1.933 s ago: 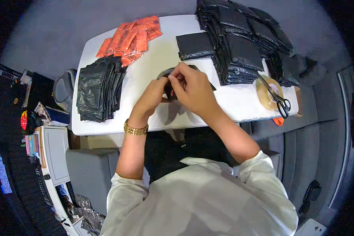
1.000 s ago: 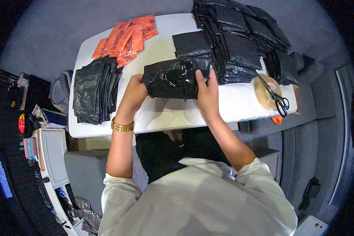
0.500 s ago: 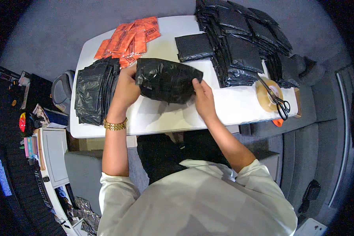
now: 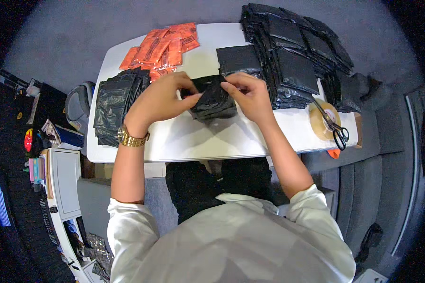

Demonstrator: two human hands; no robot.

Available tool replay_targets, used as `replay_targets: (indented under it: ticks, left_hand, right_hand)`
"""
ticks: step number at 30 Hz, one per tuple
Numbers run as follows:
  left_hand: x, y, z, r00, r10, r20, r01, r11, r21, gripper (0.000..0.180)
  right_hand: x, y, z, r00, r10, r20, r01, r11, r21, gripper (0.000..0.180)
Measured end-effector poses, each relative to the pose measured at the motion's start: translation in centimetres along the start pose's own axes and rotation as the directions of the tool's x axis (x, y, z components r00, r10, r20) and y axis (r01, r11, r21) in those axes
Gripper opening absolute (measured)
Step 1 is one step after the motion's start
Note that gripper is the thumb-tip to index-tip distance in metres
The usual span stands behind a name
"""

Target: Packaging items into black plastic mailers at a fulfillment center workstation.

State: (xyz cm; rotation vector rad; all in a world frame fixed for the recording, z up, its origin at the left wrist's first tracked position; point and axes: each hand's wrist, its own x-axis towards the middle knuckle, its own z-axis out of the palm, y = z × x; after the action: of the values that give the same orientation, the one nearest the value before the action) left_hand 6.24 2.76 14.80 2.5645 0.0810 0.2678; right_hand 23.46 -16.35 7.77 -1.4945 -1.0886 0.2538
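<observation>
Black plastic bag (image 4: 214, 101), crumpled, is held over the middle of the worktop (image 4: 193, 146); can't tell if its underside touches. R hand (image 4: 254, 96) pinches the bag's upper R edge btwn thumb & fingers; L hand (image 4: 167, 98) has thumb & fingers at the L edge, contact partly hidden, so can't tell if they're closed on it. Hands apart, bag btwn them. Step in hand looks like opening or working the top edge; next move prob. calls for steady hold both sides. To L: black stack (image 4: 114, 104), orange packets (image 4: 156, 46) behind. To R: black packets (image 4: 293, 73), then tape roll (image 4: 318, 125) w/ scissors (image 4: 334, 126) across it.
</observation>
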Motion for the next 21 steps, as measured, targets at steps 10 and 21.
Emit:
replay_targets:
  ticks: [10,21]
  left_hand:
    - [-2.5,-0.7,1.4,0.917,-0.071,-0.393,-0.032,0.968,-0.250,0.018]
    - [-1.8,2.1,-0.4,0.779,-0.053,-0.625,-0.142,0.956,-0.257,0.012]
  right_hand:
    - [-0.2,-1.8,0.2,0.973,-0.064,-0.222,0.097,0.985,0.141,0.016]
    - [1.8,-3.7,1.1,0.924,-0.096,-0.371,0.161,0.976,0.149,0.017]
